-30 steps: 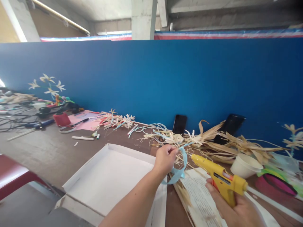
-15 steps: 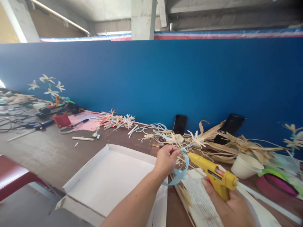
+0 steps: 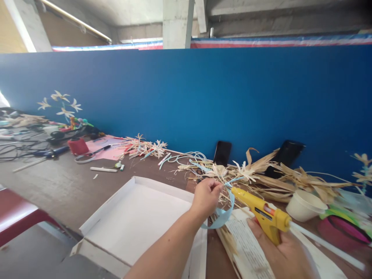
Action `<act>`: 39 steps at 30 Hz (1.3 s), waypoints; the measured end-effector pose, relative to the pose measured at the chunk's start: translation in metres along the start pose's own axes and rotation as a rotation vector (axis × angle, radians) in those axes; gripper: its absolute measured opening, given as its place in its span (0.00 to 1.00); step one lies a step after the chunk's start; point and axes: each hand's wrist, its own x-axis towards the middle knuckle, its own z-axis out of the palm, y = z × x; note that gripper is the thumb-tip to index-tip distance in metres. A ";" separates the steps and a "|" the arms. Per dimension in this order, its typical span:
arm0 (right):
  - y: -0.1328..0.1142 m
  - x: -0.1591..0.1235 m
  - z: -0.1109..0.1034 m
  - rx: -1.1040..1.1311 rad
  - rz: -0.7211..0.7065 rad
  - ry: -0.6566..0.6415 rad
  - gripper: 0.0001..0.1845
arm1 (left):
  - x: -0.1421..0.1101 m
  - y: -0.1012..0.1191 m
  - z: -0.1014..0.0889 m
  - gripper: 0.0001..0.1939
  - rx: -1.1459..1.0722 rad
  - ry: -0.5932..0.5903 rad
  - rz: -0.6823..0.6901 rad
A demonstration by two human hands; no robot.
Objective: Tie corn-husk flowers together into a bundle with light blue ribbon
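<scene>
My left hand [image 3: 205, 199] pinches a pale blue ribbon [image 3: 222, 219] at a thin stem wrapped in the same blue. The ribbon's loose length curls down below my fingers. A cream dried-husk flower [image 3: 245, 170] seems to sit at the far end of that stem. My right hand [image 3: 286, 252] is wrapped around a yellow hot glue gun [image 3: 261, 209], with a long white glue stick [image 3: 328, 244] out of its back. The gun's nozzle points left, close to the ribbon near my left fingertips; whether it touches is unclear.
A shallow white box lid [image 3: 139, 221] lies left of my arm. Dried husks [image 3: 308, 180], a cream cup [image 3: 305, 205] and two phones, one a black phone [image 3: 222, 153], are along the blue partition [image 3: 186, 97]. Printed paper [image 3: 247, 240] lies beneath the gun. A red chair [image 3: 17, 213] stands at left.
The whole view has shifted slightly, so things appear a little further right. Both hands keep the same hold, with the glue gun's tip still beside the blue ribbon.
</scene>
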 end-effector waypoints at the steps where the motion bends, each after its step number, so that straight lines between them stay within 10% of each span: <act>1: -0.001 0.000 0.000 -0.003 -0.001 0.011 0.22 | 0.000 0.000 0.000 0.10 0.001 -0.001 0.001; 28: 0.007 0.002 -0.003 0.053 0.125 0.002 0.23 | -0.001 0.003 -0.001 0.08 0.020 0.021 0.018; 39: 0.043 0.016 -0.012 0.867 0.584 0.019 0.20 | -0.001 0.003 -0.003 0.09 0.084 0.040 -0.019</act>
